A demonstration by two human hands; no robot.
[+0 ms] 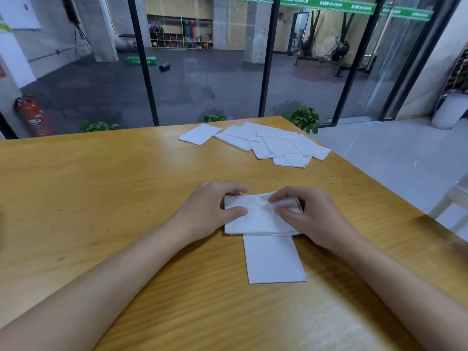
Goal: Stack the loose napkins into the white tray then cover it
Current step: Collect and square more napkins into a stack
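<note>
On the wooden table (pixel 101 198) in front of me, the widest patch of white is the heap of loose napkins (pixel 273 145) at the far right corner. They overlap one another at mixed angles and lie well apart from my hands. One lone napkin (pixel 200 134) sits just left of that heap, turned on a slant.

Nearer to me lies the stack of napkins (pixel 258 219), flat on the wood, its long axis running left to right across my view. It sits directly between my two hands, and its layered edge faces me. Its top sheet is rumpled near the right end.

A single napkin (pixel 274 259) lies crosswise to the stack. Its long axis points straight away from me, its far end is tucked under the stack's near edge, and its near end is free on the table. The two together make a T.

My left hand (pixel 210 211) grasps the stack's left end: the thumb (pixel 238 211) lies flat on the top sheet and the fingers (pixel 228 190) curl round the far edge. My right hand (pixel 311 214) is clenched on the right end, with curled fingertips (pixel 274 198) and thumb pinching the rumpled top sheet while the palm covers that end of the stack.
</note>
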